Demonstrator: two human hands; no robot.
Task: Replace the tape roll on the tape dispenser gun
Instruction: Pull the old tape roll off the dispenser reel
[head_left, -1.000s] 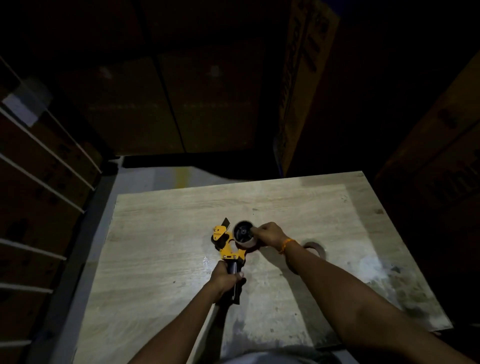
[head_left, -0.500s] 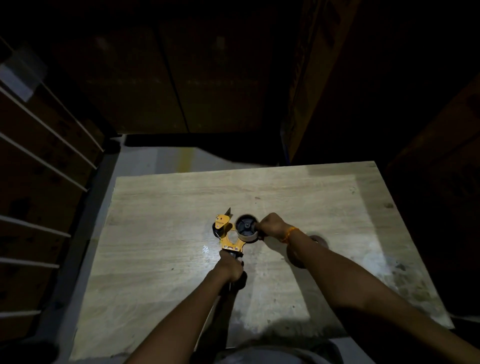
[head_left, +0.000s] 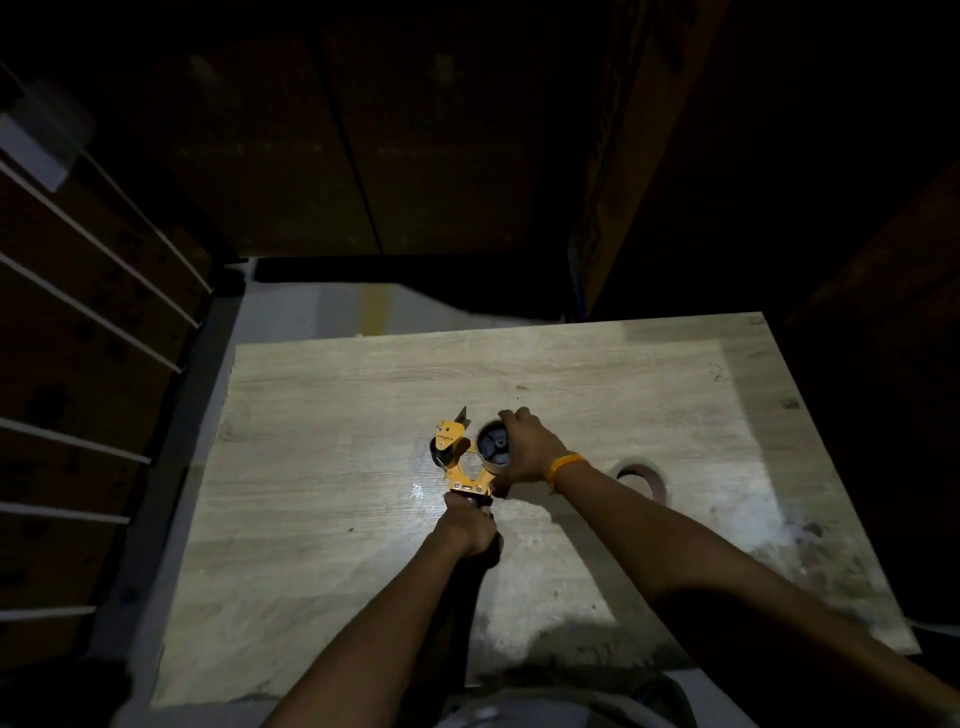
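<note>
Tape roll (head_left: 640, 477) flat on table (head_left: 332, 426), right of centre, behind right forearm. Left hand (head_left: 467, 527) clenched on tape gun (head_left: 460, 462) handle; right hand (head_left: 527, 449) clamped round mounted roll (head_left: 492, 450).

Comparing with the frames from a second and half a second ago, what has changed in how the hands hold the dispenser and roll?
The right hand has shifted from pinching the roll's side to wrapping over the roll on the hub, fingers over its far edge. The left hand keeps its grip on the tape dispenser gun handle. The other roll stays on the table.
</note>
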